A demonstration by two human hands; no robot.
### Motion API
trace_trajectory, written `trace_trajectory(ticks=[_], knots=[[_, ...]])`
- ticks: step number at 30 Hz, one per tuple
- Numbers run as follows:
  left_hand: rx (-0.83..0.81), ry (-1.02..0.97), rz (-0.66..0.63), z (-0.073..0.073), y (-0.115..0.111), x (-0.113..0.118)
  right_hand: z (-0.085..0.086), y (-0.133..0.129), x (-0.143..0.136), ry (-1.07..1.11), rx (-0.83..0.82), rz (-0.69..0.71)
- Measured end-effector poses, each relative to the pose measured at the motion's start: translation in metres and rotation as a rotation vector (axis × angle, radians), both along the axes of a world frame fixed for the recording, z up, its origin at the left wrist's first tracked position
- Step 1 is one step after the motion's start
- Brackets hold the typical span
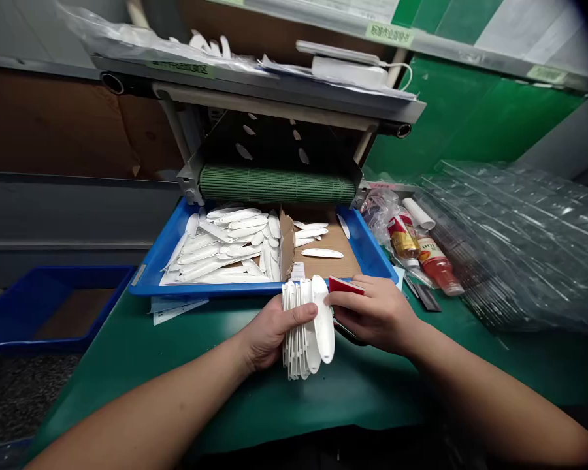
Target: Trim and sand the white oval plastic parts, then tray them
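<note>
My left hand is wrapped round a stack of long white oval parts, its thumb pressed on their front. The part nearest my right hand stands fanned out from the rest. My right hand is closed beside that part, with a flat red piece between its fingers; a dark object shows under the fingers, too hidden to name. Behind my hands a blue tray holds a heap of white parts on its left side. A cardboard divider separates them from a few white parts on the right.
A green conveyor belt ends above the tray, under a shelf. To the right lie bottles and stacked clear plastic trays on the green table. Another blue tray stands low at the left.
</note>
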State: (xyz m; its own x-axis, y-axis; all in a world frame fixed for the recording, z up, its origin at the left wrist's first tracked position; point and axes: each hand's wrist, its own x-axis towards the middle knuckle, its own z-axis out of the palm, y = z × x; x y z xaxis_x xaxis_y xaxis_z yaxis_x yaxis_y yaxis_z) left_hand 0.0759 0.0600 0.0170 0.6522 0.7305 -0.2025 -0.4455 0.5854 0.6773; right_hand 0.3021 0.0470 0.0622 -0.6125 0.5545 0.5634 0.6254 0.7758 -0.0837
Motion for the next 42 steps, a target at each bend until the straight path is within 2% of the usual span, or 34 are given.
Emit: trace_trajectory(ticks=[4, 8, 12, 18, 21, 24, 28, 32, 34, 37, 39, 42], knots=[[0.083, 0.15, 0.011, 0.0, 0.0, 0.002, -0.015, -0.002, 0.001, 0.039, -0.065, -0.042], [0.117, 0.267, -0.016, -0.002, 0.003, 0.002, -0.024, -0.004, 0.007, 0.094, -0.153, -0.009], [0.125, 0.319, -0.06, -0.002, 0.005, 0.002, -0.026, -0.007, 0.013, 0.094, -0.215, 0.018], [0.095, 0.4, -0.126, -0.004, 0.006, 0.004, -0.026, -0.014, 0.014, -0.029, -0.201, 0.009], [0.132, 0.427, -0.156, -0.004, 0.006, 0.004, -0.028, -0.018, 0.012, -0.021, -0.222, 0.005], [0.238, 0.492, -0.173, -0.001, 0.008, 0.003, -0.029, -0.019, 0.01, 0.072, -0.262, 0.007], [0.409, 0.705, -0.154, 0.008, 0.01, -0.001, -0.025, -0.016, 0.014, 0.281, -0.428, 0.04], [0.693, 0.947, -0.169, 0.017, 0.009, -0.004, -0.019, -0.01, 0.019, 0.572, -0.636, -0.148], [0.865, 0.972, -0.186, 0.02, 0.007, -0.005, -0.018, -0.008, 0.018, 0.654, -0.745, -0.224], [1.034, 0.947, -0.185, 0.022, 0.003, -0.005, -0.019, -0.009, 0.014, 0.643, -0.951, -0.106], [1.079, 0.92, -0.181, 0.022, 0.001, -0.004, -0.02, -0.011, 0.01, 0.65, -1.058, -0.009], [1.087, 0.897, -0.175, 0.022, 0.0, -0.003, -0.021, -0.014, 0.005, 0.781, -1.134, -0.063]])
